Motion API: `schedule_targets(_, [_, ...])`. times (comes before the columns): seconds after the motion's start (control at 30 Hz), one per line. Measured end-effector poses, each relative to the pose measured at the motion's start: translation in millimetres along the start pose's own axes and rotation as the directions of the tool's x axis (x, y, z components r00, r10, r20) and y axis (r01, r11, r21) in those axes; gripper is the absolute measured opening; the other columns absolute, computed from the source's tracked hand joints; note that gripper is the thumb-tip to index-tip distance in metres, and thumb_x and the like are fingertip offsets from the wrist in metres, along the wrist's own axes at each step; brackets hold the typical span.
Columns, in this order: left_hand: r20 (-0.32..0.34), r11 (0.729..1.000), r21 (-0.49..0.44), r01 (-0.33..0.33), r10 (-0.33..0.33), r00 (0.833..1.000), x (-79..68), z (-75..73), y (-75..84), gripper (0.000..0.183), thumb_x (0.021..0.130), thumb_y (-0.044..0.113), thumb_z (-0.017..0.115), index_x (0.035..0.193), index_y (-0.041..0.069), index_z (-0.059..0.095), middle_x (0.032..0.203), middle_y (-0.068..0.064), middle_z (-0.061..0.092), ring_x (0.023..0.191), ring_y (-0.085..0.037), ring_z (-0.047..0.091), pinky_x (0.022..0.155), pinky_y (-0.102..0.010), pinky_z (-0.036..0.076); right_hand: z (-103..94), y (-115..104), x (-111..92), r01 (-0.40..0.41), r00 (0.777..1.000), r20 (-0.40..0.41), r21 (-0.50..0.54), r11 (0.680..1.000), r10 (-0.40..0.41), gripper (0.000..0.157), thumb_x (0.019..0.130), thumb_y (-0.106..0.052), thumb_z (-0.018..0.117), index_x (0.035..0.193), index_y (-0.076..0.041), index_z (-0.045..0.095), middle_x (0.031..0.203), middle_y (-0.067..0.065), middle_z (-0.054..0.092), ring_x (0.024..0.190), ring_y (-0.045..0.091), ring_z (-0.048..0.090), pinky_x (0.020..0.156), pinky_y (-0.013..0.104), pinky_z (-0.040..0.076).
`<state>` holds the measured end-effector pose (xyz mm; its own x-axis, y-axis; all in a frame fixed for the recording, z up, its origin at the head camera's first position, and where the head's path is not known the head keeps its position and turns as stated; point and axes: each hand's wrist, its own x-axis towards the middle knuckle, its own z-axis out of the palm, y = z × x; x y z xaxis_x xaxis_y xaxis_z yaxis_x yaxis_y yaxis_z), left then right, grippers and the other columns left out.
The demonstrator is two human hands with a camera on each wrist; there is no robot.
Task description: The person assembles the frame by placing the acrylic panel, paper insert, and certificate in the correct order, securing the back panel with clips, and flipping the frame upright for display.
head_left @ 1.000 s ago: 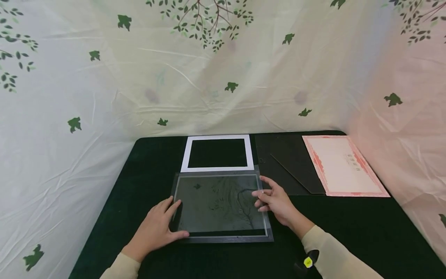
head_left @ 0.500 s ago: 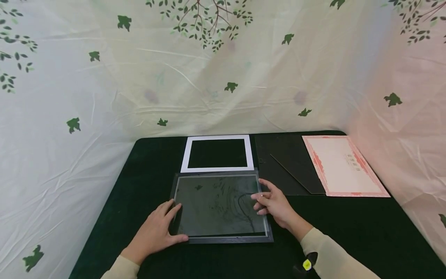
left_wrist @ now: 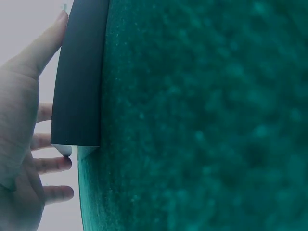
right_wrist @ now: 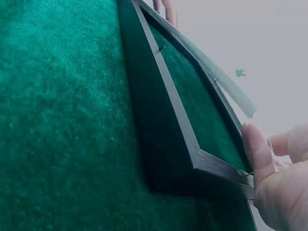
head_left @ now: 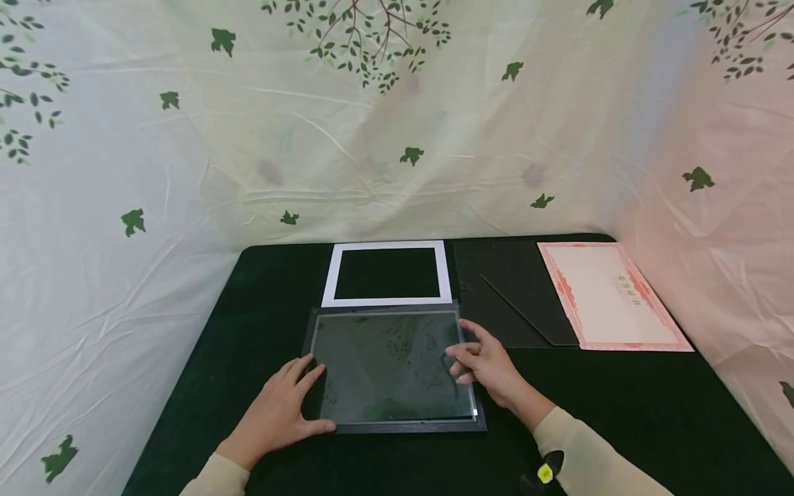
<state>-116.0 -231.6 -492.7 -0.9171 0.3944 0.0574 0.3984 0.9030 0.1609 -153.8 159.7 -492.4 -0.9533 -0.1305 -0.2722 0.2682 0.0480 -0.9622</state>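
Note:
A dark picture frame (head_left: 403,427) lies on the green cloth in front of me, small metal tabs along its inner side in the right wrist view. Over its opening is a clear pane (head_left: 391,365) full of reflections, tilted up from the frame (right_wrist: 168,96) at its right end. My right hand (head_left: 486,362) pinches the right edge of this pane between thumb and fingers. My left hand (head_left: 276,406) rests at the frame's near left corner, thumb along the front edge and fingers, fairly straight, at the left side.
Behind the frame lies a white mat border (head_left: 387,302). To its right are a dark backing board (head_left: 496,317) with a slanted strut and a pink-bordered certificate sheet (head_left: 595,289). A patterned curtain (head_left: 347,138) encloses the table (head_left: 236,331) at the back and sides.
The reflections in the pane have shifted as its tilt changes. My right hand has moved very slightly left and down with it. The left hand stays almost still at the corner.

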Motion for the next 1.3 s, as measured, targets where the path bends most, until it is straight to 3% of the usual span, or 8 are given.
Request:
schedule_targets(0.17, [0.014,1.000,0.005,0.003,-0.003,1.000,1.2,0.9,-0.4,0.106,0.063,0.090,0.051,0.139,0.016,0.052,0.148,-0.014,0.039,0.131,-0.037,0.039,0.102,-0.059,0.035,1.4,0.0,0.3,0.025,0.999,-0.022,-0.111,0.994,-0.028,0.064,0.095,-0.008,0.060,0.151,-0.017,0.029,0.110,0.011,0.064,0.076,0.026,0.067,0.061,0.037,0.057])
schedule_targets(0.27, [0.028,1.000,0.017,0.010,-0.010,1.000,1.3,2.1,-0.7,0.107,0.063,0.092,0.048,0.140,0.017,0.052,0.148,-0.013,0.038,0.133,-0.038,0.037,0.103,-0.061,0.033,1.4,-2.0,-0.2,0.067,0.997,-0.030,-0.240,0.968,-0.077,0.064,0.094,-0.007,0.061,0.150,-0.013,0.032,0.111,0.009,0.058,0.072,0.024,0.065,0.058,0.036,0.056])
schedule_targets(0.37, [0.029,1.000,0.021,0.015,-0.016,0.999,1.3,2.7,-0.9,0.107,0.063,0.092,0.047,0.140,0.017,0.052,0.149,-0.013,0.038,0.134,-0.038,0.036,0.103,-0.062,0.032,1.0,-4.3,0.3,0.132,0.986,-0.040,-0.427,0.894,-0.164,0.062,0.091,-0.010,0.065,0.147,-0.008,0.039,0.105,0.006,0.054,0.065,0.019,0.059,0.055,0.032,0.052])
schedule_targets(0.5, [0.014,1.000,0.010,0.004,-0.004,1.000,0.6,2.9,-1.1,0.105,0.064,0.090,0.049,0.138,0.015,0.053,0.148,-0.014,0.039,0.134,-0.039,0.036,0.102,-0.063,0.032,1.0,-5.7,1.9,0.189,0.962,-0.029,-0.646,0.740,-0.271,0.061,0.089,-0.016,0.069,0.142,-0.001,0.045,0.096,0.002,0.054,0.061,0.014,0.048,0.053,0.028,0.044])
schedule_targets(0.6, [0.010,1.000,0.003,-0.004,0.004,1.000,-0.4,3.3,-1.1,0.103,0.066,0.088,0.051,0.137,0.013,0.054,0.148,-0.015,0.039,0.133,-0.039,0.036,0.101,-0.063,0.032,1.4,-5.5,1.6,0.196,0.958,-0.012,-0.700,0.686,-0.286,0.061,0.088,-0.018,0.070,0.141,0.001,0.045,0.097,0.003,0.053,0.062,0.012,0.046,0.054,0.027,0.041])
schedule_targets(0.9, [0.007,1.000,0.013,-0.006,0.006,1.000,-0.2,4.0,-0.5,0.104,0.066,0.088,0.050,0.137,0.013,0.054,0.148,-0.014,0.038,0.134,-0.038,0.036,0.101,-0.063,0.032,0.9,0.2,0.1,0.132,0.969,-0.040,-0.752,0.646,-0.244,0.069,0.086,-0.025,0.073,0.143,-0.002,0.043,0.116,0.011,0.049,0.070,0.013,0.045,0.056,0.025,0.043])
schedule_targets(1.17, [0.009,1.000,0.009,0.007,-0.007,1.000,-0.2,0.8,-0.6,0.101,0.066,0.085,0.057,0.138,0.014,0.053,0.151,-0.017,0.032,0.135,-0.037,0.035,0.102,-0.064,0.032,-3.8,3.5,-8.1,0.157,0.967,-0.005,-0.774,0.613,-0.254,0.068,0.083,-0.027,0.077,0.142,-0.011,0.048,0.135,0.014,0.038,0.076,0.012,0.048,0.059,0.026,0.044])
schedule_targets(1.3, [0.027,1.000,0.004,0.023,-0.023,0.999,1.6,-1.7,-1.3,0.101,0.066,0.084,0.058,0.140,0.014,0.051,0.153,-0.020,0.027,0.136,-0.038,0.034,0.102,-0.065,0.031,-6.4,7.5,-11.5,0.154,0.974,0.021,-0.794,0.588,-0.227,0.066,0.082,-0.032,0.077,0.140,-0.016,0.051,0.144,0.014,0.032,0.092,0.019,0.055,0.074,0.035,0.052])
